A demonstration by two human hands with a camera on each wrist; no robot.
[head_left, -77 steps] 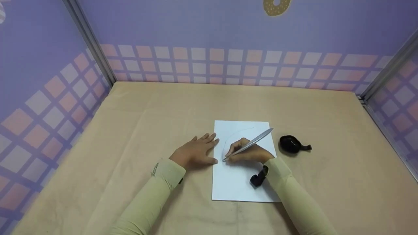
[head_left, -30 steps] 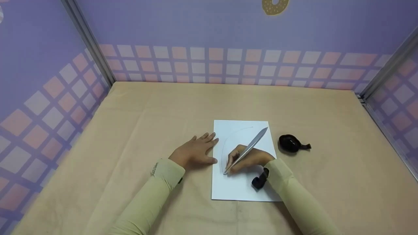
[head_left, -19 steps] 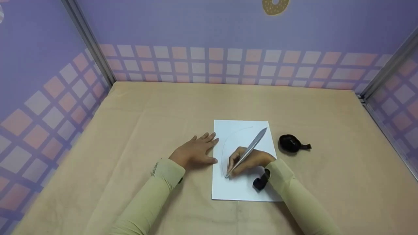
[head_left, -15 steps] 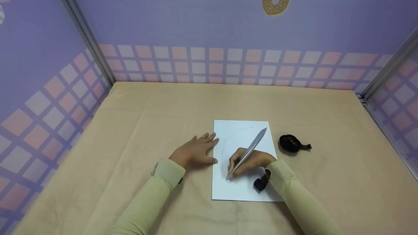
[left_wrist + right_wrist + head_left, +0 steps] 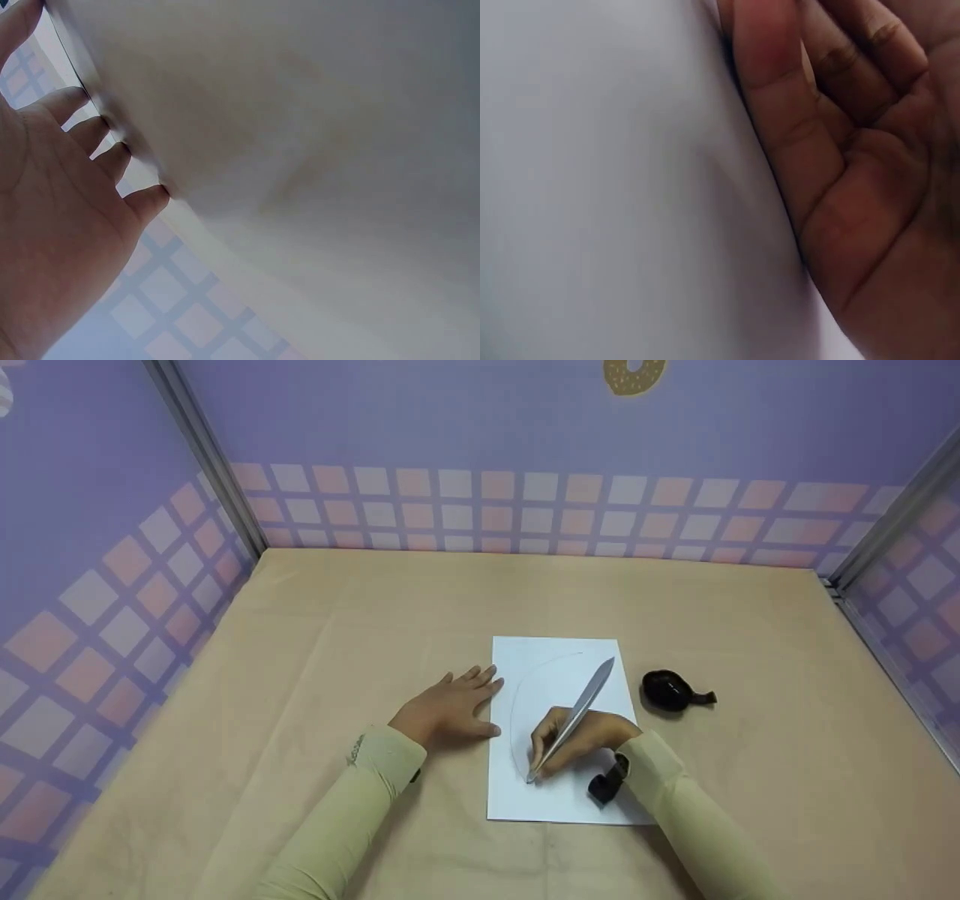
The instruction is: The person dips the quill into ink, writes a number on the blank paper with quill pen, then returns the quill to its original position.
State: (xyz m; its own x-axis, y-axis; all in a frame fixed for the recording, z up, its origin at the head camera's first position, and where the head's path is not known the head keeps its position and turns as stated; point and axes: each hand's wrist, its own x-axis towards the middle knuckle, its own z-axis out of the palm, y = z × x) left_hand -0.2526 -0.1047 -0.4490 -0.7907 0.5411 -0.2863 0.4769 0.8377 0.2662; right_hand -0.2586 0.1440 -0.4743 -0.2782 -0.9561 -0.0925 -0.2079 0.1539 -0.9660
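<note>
The right hand [image 5: 581,739] pinches the silver pen [image 5: 574,720] with its tip on the white paper [image 5: 555,802] at the curve's low end, while the left hand [image 5: 450,712] lies flat, fingers slightly apart, beside the sheet; I think light, steady pressure keeps the line smooth

I sit at a table [image 5: 375,607] spread with a creased tan cloth [image 5: 315,660]. Three lilac walls [image 5: 450,412] box me in, banded low with pink and white squares [image 5: 480,510]. Grey metal posts [image 5: 206,457] mark the corners, and a speckled brown ring [image 5: 634,375] decorates the far wall.
</note>
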